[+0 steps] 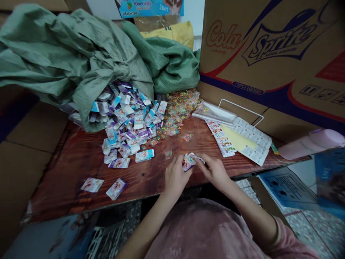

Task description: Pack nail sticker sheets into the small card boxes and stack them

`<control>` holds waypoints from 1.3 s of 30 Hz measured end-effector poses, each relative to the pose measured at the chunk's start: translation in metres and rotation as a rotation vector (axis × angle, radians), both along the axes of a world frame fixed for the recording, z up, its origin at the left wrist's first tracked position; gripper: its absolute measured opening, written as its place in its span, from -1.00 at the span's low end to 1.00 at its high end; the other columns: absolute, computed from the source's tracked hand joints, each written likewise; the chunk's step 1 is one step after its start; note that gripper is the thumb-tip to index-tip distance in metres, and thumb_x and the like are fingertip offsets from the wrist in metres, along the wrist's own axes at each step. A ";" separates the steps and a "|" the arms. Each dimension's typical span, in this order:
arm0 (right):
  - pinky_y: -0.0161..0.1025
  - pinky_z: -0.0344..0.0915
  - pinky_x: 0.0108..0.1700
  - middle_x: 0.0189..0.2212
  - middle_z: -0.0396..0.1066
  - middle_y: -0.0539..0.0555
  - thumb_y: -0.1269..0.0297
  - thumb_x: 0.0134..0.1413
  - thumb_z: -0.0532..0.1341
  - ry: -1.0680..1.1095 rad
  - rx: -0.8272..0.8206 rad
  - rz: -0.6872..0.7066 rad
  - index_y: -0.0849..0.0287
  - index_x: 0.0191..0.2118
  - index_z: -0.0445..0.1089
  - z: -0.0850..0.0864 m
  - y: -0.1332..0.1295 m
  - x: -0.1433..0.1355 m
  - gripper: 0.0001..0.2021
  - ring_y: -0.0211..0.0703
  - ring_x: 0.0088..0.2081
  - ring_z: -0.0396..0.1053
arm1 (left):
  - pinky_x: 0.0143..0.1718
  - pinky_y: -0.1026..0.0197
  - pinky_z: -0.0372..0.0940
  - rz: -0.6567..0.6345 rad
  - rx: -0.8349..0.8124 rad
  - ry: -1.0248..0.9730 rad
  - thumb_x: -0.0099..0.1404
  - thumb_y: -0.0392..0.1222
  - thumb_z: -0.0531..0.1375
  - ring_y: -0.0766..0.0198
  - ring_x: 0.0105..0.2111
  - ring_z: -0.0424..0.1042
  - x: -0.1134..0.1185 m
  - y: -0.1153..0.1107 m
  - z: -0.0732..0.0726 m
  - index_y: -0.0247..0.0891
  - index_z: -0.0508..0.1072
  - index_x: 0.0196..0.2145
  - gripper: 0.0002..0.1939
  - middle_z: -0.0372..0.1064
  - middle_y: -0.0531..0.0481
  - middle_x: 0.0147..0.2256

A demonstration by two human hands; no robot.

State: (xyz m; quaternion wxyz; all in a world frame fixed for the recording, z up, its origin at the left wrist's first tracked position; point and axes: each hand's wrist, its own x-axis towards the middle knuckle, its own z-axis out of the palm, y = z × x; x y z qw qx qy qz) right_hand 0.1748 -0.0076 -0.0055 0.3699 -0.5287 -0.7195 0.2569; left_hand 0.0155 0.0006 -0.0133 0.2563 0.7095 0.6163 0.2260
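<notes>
Near the front edge of the table, my left hand (174,174) grips a small white and purple printed box (188,162) from its left side. My right hand (215,171) closes on the same box from the right, its fingers at the top end. The fingers partly cover the box, so I cannot tell whether its flap is open. Just beyond my left hand lies a small clear packet of colourful candy (168,154). A heap of small blue, white and purple boxes (132,122) is to the left, with a single blue box (145,155) at its near edge.
Two flat printed packets (116,189) lie at the front left. Green sacks (115,61) stand behind the boxes, beside a pile of candy packets (180,104). Sticker sheets (242,140), a pink bottle (309,144) and a large carton (275,68) are on the right.
</notes>
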 end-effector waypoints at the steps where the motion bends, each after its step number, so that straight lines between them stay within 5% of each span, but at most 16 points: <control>1: -0.27 0.35 -0.19 -0.19 0.53 0.09 0.21 0.26 0.06 -0.060 -0.029 0.040 0.08 -0.06 0.41 0.001 0.001 0.002 -0.75 -0.11 -0.23 0.50 | -0.25 0.17 0.20 0.005 0.020 0.056 0.16 -0.15 0.21 0.09 -0.20 0.39 0.000 -0.001 0.001 -0.17 0.34 -0.22 -0.79 0.40 -0.09 -0.20; 6: -0.32 0.29 -0.26 -0.29 0.55 0.09 0.26 0.30 0.01 -0.298 -0.176 0.264 0.10 -0.14 0.42 0.001 0.003 0.007 -0.76 -0.11 -0.25 0.51 | -0.24 0.14 0.20 -0.090 0.069 0.139 0.19 -0.23 0.18 0.03 -0.13 0.37 0.000 -0.009 -0.006 -0.16 0.35 -0.21 -0.81 0.41 -0.12 -0.18; 11: -0.30 0.19 -0.41 -0.48 0.50 0.11 0.23 0.31 -0.02 -0.569 -0.146 0.184 0.20 -0.03 0.30 -0.002 0.013 0.003 -0.74 -0.06 -0.44 0.47 | -0.23 0.19 0.22 -0.093 -0.107 -0.301 0.17 -0.16 0.20 0.14 -0.23 0.41 -0.007 -0.006 -0.019 -0.22 0.36 -0.22 -0.79 0.44 -0.08 -0.25; 15: -0.29 0.25 -0.21 -0.27 0.47 0.14 0.24 0.32 -0.03 -0.389 0.031 0.021 0.19 -0.18 0.37 -0.008 0.060 0.001 -0.74 -0.13 -0.22 0.43 | -0.47 0.33 0.19 0.056 -0.357 -0.739 0.13 0.02 0.24 0.34 -0.48 0.33 -0.014 -0.003 -0.027 -0.29 0.37 -0.22 -0.64 0.39 0.03 -0.41; 19: -0.25 0.25 -0.06 -0.13 0.40 0.23 0.34 0.26 0.04 -0.482 0.003 -0.019 0.28 -0.11 0.40 -0.027 0.111 -0.010 -0.77 -0.11 -0.10 0.35 | -0.67 0.41 0.07 0.151 -0.482 -0.875 0.06 0.12 0.28 0.43 -0.60 0.21 -0.017 -0.003 -0.032 -0.31 0.36 -0.23 -0.53 0.29 0.11 -0.51; 23: -0.13 0.21 0.05 -0.01 0.33 0.38 0.44 0.20 0.07 -0.521 -0.028 0.027 0.38 -0.10 0.42 -0.046 0.128 -0.022 -0.75 0.04 0.04 0.27 | -0.67 0.41 0.11 0.176 -0.483 -0.950 0.06 0.13 0.28 0.42 -0.58 0.24 -0.019 -0.003 -0.033 -0.32 0.35 -0.24 -0.52 0.29 0.10 -0.50; 29: -0.18 0.26 -0.04 -0.10 0.40 0.34 0.47 0.20 0.02 -0.458 -0.034 -0.009 0.41 -0.09 0.40 -0.039 0.113 -0.006 -0.73 -0.04 -0.09 0.37 | -0.64 0.38 0.16 0.165 -0.457 -0.992 0.08 0.13 0.27 0.40 -0.56 0.25 -0.024 0.000 -0.034 -0.32 0.34 -0.26 -0.54 0.28 0.09 -0.50; 33: -0.28 0.32 -0.27 -0.34 0.46 0.11 0.29 0.26 0.00 -0.066 -0.105 0.107 0.28 -0.13 0.41 -0.017 0.076 0.002 -0.72 -0.20 -0.35 0.41 | -0.64 0.40 0.15 0.180 -0.434 -0.971 0.08 0.10 0.28 0.41 -0.56 0.24 -0.023 0.002 -0.035 -0.32 0.34 -0.27 -0.56 0.29 0.08 -0.49; 36: -0.29 0.30 -0.27 -0.37 0.42 0.06 0.29 0.18 0.12 0.064 -0.073 0.264 0.20 -0.23 0.45 -0.009 0.049 -0.004 -0.82 -0.21 -0.32 0.38 | -0.62 0.40 0.15 0.139 -0.432 -0.931 0.07 0.08 0.28 0.41 -0.55 0.24 -0.021 0.004 -0.034 -0.32 0.35 -0.28 -0.58 0.29 0.07 -0.47; 39: -0.26 0.28 -0.19 -0.31 0.35 0.09 0.39 0.11 0.17 -0.031 0.053 0.196 0.19 -0.27 0.45 -0.012 0.035 -0.011 -0.89 -0.18 -0.24 0.34 | -0.58 0.39 0.17 0.055 -0.403 -0.871 0.10 0.04 0.25 0.39 -0.51 0.25 -0.020 0.004 -0.035 -0.31 0.36 -0.28 -0.63 0.29 0.07 -0.45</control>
